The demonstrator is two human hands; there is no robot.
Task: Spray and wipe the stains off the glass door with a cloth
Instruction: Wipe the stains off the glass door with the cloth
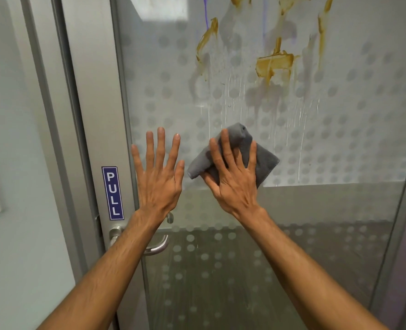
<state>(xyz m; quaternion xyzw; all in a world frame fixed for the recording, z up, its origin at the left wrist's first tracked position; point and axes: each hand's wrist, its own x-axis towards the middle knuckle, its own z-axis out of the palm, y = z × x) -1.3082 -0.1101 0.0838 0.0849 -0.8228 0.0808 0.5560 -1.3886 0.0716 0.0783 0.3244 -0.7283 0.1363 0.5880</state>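
- A folded grey cloth is lying flat against the glass door, at the lower edge of the frosted dotted band.
- The right hand is pressing the cloth to the pane with fingers spread over it; two corners of the cloth are sticking out, one above the fingertips and one to the right.
- Brown stains are sitting well above the cloth, reaching past the top of the view, with a thin purple streak beside them; pale liquid runs are trailing down from them toward the cloth.
- The left hand is resting open and empty on the glass, fingers splayed, just left of the cloth and close to the metal door frame.
- Open pane is lying to the right of the cloth up to the right frame edge, and below it through the clear lower glass.
- A blue PULL sign is fixed on the frame left of the left hand.
- A lever handle is projecting below the left wrist, partly hidden by the forearm.
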